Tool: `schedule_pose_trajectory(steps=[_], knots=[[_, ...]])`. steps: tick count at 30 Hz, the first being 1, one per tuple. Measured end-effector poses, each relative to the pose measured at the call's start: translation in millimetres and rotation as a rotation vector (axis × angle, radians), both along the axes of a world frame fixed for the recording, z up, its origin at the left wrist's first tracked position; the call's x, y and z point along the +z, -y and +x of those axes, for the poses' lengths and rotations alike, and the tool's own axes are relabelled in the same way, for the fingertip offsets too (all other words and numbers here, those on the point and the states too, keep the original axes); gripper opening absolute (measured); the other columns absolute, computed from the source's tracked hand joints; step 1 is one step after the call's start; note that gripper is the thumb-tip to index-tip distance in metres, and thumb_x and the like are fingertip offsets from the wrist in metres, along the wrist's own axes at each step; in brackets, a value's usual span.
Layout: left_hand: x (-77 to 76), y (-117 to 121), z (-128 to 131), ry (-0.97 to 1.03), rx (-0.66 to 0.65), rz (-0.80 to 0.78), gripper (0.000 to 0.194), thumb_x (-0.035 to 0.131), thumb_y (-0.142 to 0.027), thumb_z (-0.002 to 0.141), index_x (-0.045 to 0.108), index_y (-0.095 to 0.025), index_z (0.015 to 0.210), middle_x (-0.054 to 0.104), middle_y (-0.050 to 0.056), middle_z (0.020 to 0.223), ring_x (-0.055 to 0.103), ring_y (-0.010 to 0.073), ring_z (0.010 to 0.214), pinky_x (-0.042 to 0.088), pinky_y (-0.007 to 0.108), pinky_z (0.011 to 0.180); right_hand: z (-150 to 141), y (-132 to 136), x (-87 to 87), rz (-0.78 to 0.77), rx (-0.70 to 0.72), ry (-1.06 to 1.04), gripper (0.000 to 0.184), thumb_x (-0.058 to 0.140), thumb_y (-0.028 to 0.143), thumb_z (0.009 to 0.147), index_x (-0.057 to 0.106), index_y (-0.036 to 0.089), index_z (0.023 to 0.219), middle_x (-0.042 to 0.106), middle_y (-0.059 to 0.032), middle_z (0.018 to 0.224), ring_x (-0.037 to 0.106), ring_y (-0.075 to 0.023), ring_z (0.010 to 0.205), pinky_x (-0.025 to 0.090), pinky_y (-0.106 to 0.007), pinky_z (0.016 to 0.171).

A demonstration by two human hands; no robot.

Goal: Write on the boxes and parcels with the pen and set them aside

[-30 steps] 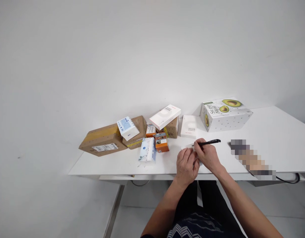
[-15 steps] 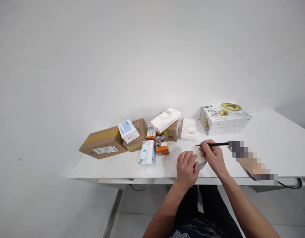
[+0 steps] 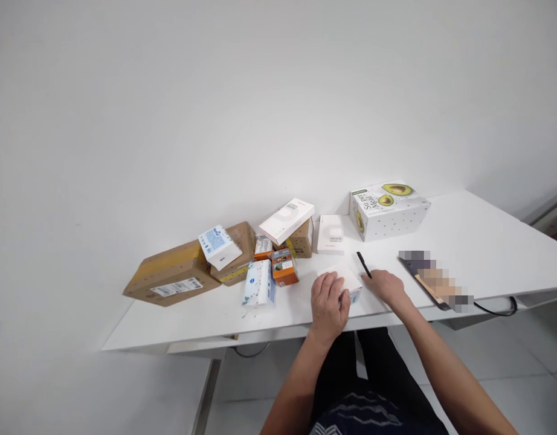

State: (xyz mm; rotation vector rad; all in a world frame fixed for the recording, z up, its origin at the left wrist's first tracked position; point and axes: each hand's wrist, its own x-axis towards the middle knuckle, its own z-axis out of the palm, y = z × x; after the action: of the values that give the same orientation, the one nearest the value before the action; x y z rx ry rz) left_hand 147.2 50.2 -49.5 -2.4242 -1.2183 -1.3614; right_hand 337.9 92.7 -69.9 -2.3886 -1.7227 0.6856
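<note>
Clamping one white package [image 3: 351, 279] near the table's [image 3: 469, 241] front edge with left hand [image 3: 330, 301]; gripping one black pen [image 3: 363, 264] in right hand [image 3: 383, 285]; crowded leftward by three cardboard cartons [image 3: 174, 266], two tissue packs [image 3: 219, 243]; open at back right corner.

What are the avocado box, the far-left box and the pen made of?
Avocado box: smooth printed card, perhaps coated; crisp folded edges.
Far-left box: matte cardboard, judging by its plain brown faces.
Pen: probably plastic, from its uniform black; finish unclear.
</note>
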Motion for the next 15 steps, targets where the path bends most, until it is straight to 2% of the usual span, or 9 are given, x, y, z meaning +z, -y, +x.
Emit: schedule_pose_trajectory(steps=[3, 6, 8, 11, 13, 15], knots=[[-1.6, -1, -1, -0.014, -0.006, -0.005, 0.025, 0.05, -0.019, 0.088, 0.06, -0.015, 0.111, 0.064, 0.013, 0.115, 0.056, 0.0252, 0.112, 0.047, 0.044, 0.098, -6, 2, -4.7, -0.043, -0.023, 0.042, 0.039, 0.044, 0.043, 0.09, 0.068, 0.012, 0.088, 0.07, -0.0221, 0.096, 0.068, -0.032, 0.091, 0.047, -0.041, 0.074], [-2.2, -1, -1, -0.018, -0.008, -0.005, 0.025, 0.05, -0.019, 0.088, 0.059, -0.014, 0.111, 0.064, 0.013, 0.115, 0.055, 0.0252, 0.113, 0.047, 0.045, 0.098, 1, 9, -3.3, -0.017, -0.045, 0.081, 0.044, 0.04, 0.047, 0.092, 0.065, 0.012, 0.1, 0.069, -0.0204, 0.095, 0.067, -0.031, 0.09, 0.047, -0.04, 0.073], [-2.2, -1, 0, -0.014, -0.007, 0.004, 0.026, 0.05, -0.019, 0.088, 0.059, -0.015, 0.112, 0.064, 0.013, 0.115, 0.055, 0.0251, 0.113, 0.047, 0.045, 0.098, 15, 16, -1.2, 0.032, -0.068, 0.121, 0.045, 0.037, 0.046, 0.093, 0.061, 0.012, 0.109, 0.067, -0.0208, 0.1, 0.064, -0.0314, 0.094, 0.046, -0.041, 0.077], [-2.3, 0, 0, 0.002, -0.009, 0.012, 0.026, 0.05, -0.018, 0.088, 0.059, -0.015, 0.112, 0.063, 0.013, 0.114, 0.055, 0.025, 0.113, 0.047, 0.044, 0.097, 47, 28, -2.6, 0.154, -0.174, 0.251, 0.048, 0.037, 0.046, 0.093, 0.053, 0.012, 0.122, 0.056, -0.0255, 0.12, 0.052, -0.0372, 0.112, 0.041, -0.048, 0.086], [-2.6, 0, 1, 0.018, 0.003, 0.012, 0.025, 0.05, -0.018, 0.088, 0.06, -0.014, 0.111, 0.062, 0.013, 0.112, 0.055, 0.0249, 0.111, 0.048, 0.044, 0.096, 70, 36, -7.7, 0.215, -0.295, 0.333, 0.055, 0.042, 0.053, 0.089, 0.049, 0.017, 0.13, 0.046, -0.0255, 0.132, 0.044, -0.0416, 0.119, 0.038, -0.052, 0.089], [-3.0, 1, 1, 0.029, 0.016, 0.015, 0.025, 0.05, -0.019, 0.088, 0.061, -0.015, 0.11, 0.061, 0.014, 0.109, 0.056, 0.0248, 0.11, 0.049, 0.044, 0.094, 89, 44, -14.3, 0.191, -0.374, 0.319, 0.064, 0.044, 0.061, 0.084, 0.046, 0.022, 0.135, 0.039, -0.0236, 0.139, 0.038, -0.0442, 0.123, 0.036, -0.055, 0.09]])
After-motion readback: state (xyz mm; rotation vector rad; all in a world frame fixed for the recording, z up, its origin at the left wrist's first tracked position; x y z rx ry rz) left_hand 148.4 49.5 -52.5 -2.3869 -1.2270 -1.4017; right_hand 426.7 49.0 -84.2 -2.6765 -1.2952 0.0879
